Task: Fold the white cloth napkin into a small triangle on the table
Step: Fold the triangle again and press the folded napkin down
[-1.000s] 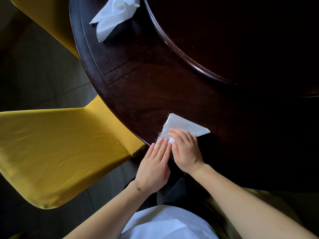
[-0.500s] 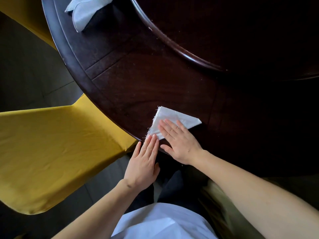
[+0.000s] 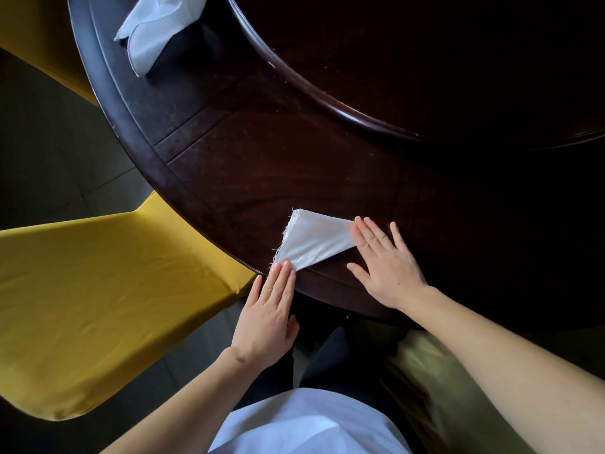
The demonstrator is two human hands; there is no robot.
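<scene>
We see the white cloth napkin [image 3: 312, 239] folded into a small triangle, lying flat on the dark wooden table [image 3: 248, 165] near its front rim, at about 6 o'clock on the tabletop from our seat. Frayed open edges run along the napkin's left side; the long point aims toward 3 o'clock.

Left hand [image 3: 266, 317]: flat, palm down, fingers straight and pressed together, not gripping anything. Its fingertips [image 3: 283, 268] sit on the napkin's near corner at 7 o'clock of the triangle, right at the table rim. The rest of the hand hangs off the table edge.

Right hand [image 3: 388, 267]: flat, palm down on the table, fingers spread moderately wide, thumb out toward 9 o'clock. Nothing held. Its index and middle fingertips [image 3: 358, 224] cover the napkin's pointed end at 3 o'clock of the triangle; palm lies on bare wood at 4 o'clock from the napkin.

Second white cloth [image 3: 160, 27], loosely crumpled, sits on the table at 11 o'clock, well apart from the folded one, partly cut off by the top edge.

Raised round centre panel [image 3: 425, 60] fills the table from 12 to 2 o'clock. Yellow-covered chair [image 3: 98, 296] at 9 o'clock, just beside the table rim.
</scene>
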